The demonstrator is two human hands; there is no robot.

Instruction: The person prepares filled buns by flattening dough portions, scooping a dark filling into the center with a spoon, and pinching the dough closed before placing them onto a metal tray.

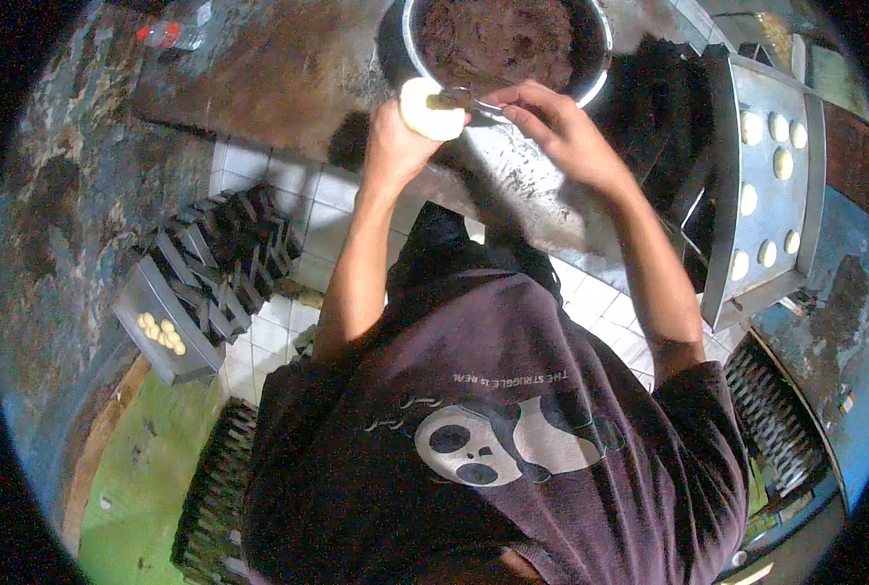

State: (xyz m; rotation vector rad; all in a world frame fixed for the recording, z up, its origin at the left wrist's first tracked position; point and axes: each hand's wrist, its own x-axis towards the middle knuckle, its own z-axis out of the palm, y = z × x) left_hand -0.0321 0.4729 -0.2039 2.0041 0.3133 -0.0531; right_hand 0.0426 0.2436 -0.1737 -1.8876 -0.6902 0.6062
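Observation:
A pale, flattened piece of dough (433, 121) lies across the fingers of my left hand (394, 151), which is closed around its underside. Between the thumb and fingers of my right hand (559, 132) is the handle of a metal spoon (485, 104). The spoon's bowl end meets the dough, where a dab of brown paste (441, 100) shows. Just beyond both hands stands a round metal basin (411, 51) with a mass of dark brown filling (493, 41) in it.
On the right, a large metal tray (768, 219) bears several round dough pieces (783, 163), spaced apart. Lower left, a smaller tray (191, 369) with clustered dough balls (166, 336) tops stacked dark metal trays (225, 258). A plastic bottle (173, 36) lies at the far left.

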